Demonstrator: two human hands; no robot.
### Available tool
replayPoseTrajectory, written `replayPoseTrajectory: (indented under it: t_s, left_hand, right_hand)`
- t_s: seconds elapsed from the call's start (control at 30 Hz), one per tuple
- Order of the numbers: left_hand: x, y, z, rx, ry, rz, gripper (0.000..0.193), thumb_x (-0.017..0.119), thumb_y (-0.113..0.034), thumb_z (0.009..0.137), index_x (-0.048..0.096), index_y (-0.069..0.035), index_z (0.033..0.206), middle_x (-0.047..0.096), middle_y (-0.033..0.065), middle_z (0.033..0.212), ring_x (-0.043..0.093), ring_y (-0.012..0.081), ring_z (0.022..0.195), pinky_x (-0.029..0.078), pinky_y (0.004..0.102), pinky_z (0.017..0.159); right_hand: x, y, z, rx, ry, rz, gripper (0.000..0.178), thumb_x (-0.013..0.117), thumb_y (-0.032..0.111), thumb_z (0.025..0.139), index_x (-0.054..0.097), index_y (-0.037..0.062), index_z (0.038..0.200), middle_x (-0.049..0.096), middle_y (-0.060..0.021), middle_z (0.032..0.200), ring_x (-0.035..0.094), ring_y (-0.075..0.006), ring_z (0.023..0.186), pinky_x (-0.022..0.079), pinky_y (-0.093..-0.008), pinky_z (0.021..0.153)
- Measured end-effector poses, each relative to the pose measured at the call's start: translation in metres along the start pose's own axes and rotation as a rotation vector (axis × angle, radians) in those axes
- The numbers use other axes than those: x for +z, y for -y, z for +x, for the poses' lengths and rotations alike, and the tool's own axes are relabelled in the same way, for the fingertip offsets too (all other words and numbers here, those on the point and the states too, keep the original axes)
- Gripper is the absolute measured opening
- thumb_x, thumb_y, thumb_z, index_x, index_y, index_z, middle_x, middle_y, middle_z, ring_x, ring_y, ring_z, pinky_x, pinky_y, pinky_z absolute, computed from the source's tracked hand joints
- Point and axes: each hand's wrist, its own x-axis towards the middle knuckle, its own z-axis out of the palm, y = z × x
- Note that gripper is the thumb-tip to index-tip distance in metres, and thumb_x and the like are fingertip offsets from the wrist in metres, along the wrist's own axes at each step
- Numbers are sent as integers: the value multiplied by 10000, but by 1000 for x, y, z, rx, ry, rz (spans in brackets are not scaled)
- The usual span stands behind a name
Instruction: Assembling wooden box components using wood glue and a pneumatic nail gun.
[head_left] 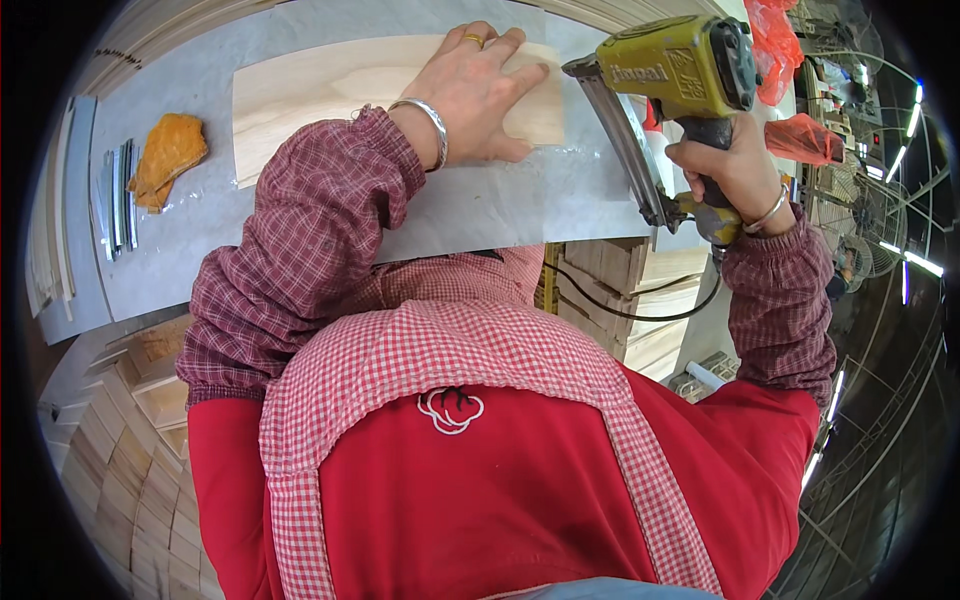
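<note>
Nearest the camera is the red apron (520, 490) with its checked straps, and below the table edge stand stacks of pale wood pieces (130, 470), seemingly stock kept within reach. Past the apron, both checked sleeves reach forward over the grey table (200, 250). The right hand (730, 170) is clenched around the grip of a yellow nail gun (675, 75), its fingers wrapped tight; whether one rests on the trigger is hard to tell from this angle. The gun is tilted so that its long magazine slopes down and its nose sits at the right end of the board (330, 95), just beside the left hand. A dark hose (640, 310) trails from the handle down past the table edge. The left hand (475, 90) lies flat on the board, fingers spread and pressing down, gripping nothing, which likely keeps the board from shifting under the gun. The board lies lengthwise across the far middle of the table. Farther left, well apart, are an orange rag (168, 155) and some thin metal strips (118, 195).
</note>
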Motion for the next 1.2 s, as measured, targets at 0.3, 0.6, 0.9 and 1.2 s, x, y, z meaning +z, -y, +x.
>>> replayPoseTrajectory:
  t_s: [0.3,0.6,0.9,1.2]
  left_hand:
    - [-1,1,0,-6,-3,-18,646,726,-397,599,563,-202,1193,465,104,1294,435,319,1143,337,390,1007]
    - [-10,-1,0,6,-20,-48,647,728,-405,598,563,-208,1192,463,100,1289,438,318,1137,343,390,1001]
    - [-15,-2,0,9,13,-49,683,730,-410,592,545,-201,1215,463,101,1288,446,309,1130,348,378,1002]
    - [-13,0,7,97,-9,-132,686,715,-442,614,539,-148,1208,461,145,1273,448,331,1118,343,395,1000]
  right_hand:
    - [5,-9,-15,40,34,27,221,638,70,690,622,-12,895,526,-22,510,436,-91,350,349,-198,368]
    - [8,-9,-18,41,10,14,214,630,61,691,619,-15,890,528,-29,515,440,-95,351,348,-196,370]
    - [19,-11,-42,82,-30,104,185,626,40,696,613,-23,869,520,-29,514,441,-90,364,345,-198,374]
    - [34,-18,-71,124,-41,277,163,621,26,697,605,-37,847,506,-20,516,440,-86,371,342,-192,381]
